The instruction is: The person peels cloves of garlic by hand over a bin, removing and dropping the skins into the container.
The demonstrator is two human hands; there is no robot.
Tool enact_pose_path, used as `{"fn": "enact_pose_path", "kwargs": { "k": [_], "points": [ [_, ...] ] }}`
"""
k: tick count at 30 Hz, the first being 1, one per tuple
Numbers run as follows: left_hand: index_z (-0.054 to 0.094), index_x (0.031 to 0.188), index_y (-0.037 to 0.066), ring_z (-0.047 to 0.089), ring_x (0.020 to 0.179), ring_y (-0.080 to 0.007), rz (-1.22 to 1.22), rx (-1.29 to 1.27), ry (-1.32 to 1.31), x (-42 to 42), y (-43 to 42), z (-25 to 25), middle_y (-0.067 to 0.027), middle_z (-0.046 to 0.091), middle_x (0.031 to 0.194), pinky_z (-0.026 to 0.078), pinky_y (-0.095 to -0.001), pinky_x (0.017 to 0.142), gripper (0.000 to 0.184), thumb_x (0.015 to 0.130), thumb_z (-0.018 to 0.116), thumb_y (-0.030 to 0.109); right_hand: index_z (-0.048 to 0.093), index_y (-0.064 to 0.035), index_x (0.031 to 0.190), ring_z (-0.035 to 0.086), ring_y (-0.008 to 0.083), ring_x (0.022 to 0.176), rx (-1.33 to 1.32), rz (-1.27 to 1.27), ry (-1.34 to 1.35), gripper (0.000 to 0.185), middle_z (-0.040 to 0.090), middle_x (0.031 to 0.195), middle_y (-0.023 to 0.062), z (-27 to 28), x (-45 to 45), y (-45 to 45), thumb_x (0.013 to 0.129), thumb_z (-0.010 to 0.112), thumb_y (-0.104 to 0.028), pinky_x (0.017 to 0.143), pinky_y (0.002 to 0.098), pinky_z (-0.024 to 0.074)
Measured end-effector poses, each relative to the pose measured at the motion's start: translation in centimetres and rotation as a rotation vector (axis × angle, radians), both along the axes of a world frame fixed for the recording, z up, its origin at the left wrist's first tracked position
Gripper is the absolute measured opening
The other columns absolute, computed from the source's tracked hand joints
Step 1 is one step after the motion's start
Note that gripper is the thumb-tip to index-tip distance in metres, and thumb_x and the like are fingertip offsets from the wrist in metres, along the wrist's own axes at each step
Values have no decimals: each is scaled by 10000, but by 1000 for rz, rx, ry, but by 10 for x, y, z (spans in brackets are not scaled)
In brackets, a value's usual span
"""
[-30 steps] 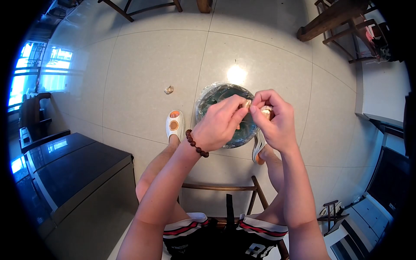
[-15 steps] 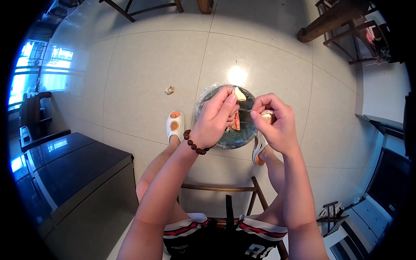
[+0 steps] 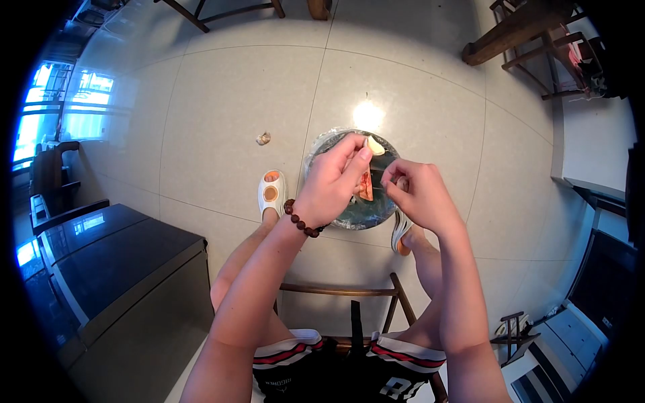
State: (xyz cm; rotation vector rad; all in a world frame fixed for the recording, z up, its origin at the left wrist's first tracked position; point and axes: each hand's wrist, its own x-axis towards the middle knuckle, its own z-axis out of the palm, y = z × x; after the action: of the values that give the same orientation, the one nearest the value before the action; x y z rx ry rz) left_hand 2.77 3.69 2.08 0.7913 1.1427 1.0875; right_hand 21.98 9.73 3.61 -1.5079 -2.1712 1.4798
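My left hand (image 3: pixel 336 176) is closed over the bin, pinching a pale, smooth piece that looks like a garlic clove (image 3: pixel 375 146) between thumb and fingers. To its right, my right hand (image 3: pixel 420 191) is turned palm down with curled fingers. Part of a whitish-brown garlic bulb (image 3: pixel 402 183) shows beneath them, mostly hidden. Below both hands stands a round dark bin (image 3: pixel 336 141) with a clear plastic liner. A red wrapper (image 3: pixel 366 188) lies in it, partly covered by my left hand.
A small brownish-white garlic-like piece (image 3: pixel 263 138) lies on the tiled floor (image 3: pixel 235 101). My sandalled feet flank the bin. A dark glossy cabinet (image 3: pixel 127 269) stands at left, a wooden chair frame (image 3: pixel 339 291) is in front of my body, and wooden furniture legs (image 3: pixel 510 33) are at upper right.
My right hand has rolled palm down, hiding most of the garlic bulb that showed in its palm. The clove in my left hand has tilted and shifted slightly right.
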Motion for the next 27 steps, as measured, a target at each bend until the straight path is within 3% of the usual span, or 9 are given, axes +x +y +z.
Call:
{"fn": "enact_pose_path", "kwargs": {
  "k": [3, 8, 16, 19, 21, 27],
  "points": [
    [582, 1113, 14, 473, 696, -38, -4, -12, 40, -1, 0, 2, 17, 545, 817, 422, -225, 600, 243, 1066, 525, 245, 671, -8, 909, 613, 193, 554, 7, 59, -130, 106, 670, 704, 132, 3, -2, 1, 831, 685, -79, 547, 320, 471],
    [593, 1138, 4, 493, 719, -44, 7, -8, 73, 0, 1, 5, 4, 578, 843, 438, -232, 617, 259, 1063, 530, 243, 739, -44, 976, 600, 133, 577, 273, -261, 345, 178, 673, 715, 68, 8, -10, -4, 802, 771, -43, 537, 274, 453],
    [616, 1179, 8, 495, 723, -34, -18, 2, 46, 4, 0, 5, 13, 582, 860, 434, -215, 639, 276, 1068, 529, 245, 776, -47, 965, 548, 86, 553, 564, -194, 375, 189, 648, 696, 43, 10, -15, -7, 782, 813, -19, 495, 244, 407],
    [622, 1164, 12, 453, 688, -15, -28, -31, -144, 8, 0, 4, 36, 547, 841, 400, -208, 602, 268, 1075, 519, 243, 776, -34, 930, 548, 83, 552, 626, -208, 435, 168, 649, 702, 45, 7, -16, -8, 772, 813, 10, 487, 240, 399],
    [567, 1067, 28, 295, 580, -14, -5, -56, -269, 11, 1, 6, 73, 373, 721, 264, -204, 514, 186, 1086, 480, 192, 774, -28, 916, 555, 83, 555, 627, -215, 441, 159, 649, 705, 46, 7, -16, -9, 769, 811, 22, 487, 240, 400],
    [571, 1069, 29, 297, 572, -14, 29, -60, -248, 13, 0, 4, 71, 377, 717, 263, -209, 506, 186, 1084, 492, 197, 734, -13, 859, 567, 91, 576, 611, -228, 454, 93, 648, 715, 47, 7, -18, -7, 793, 789, 20, 491, 238, 406]
  ]
}}
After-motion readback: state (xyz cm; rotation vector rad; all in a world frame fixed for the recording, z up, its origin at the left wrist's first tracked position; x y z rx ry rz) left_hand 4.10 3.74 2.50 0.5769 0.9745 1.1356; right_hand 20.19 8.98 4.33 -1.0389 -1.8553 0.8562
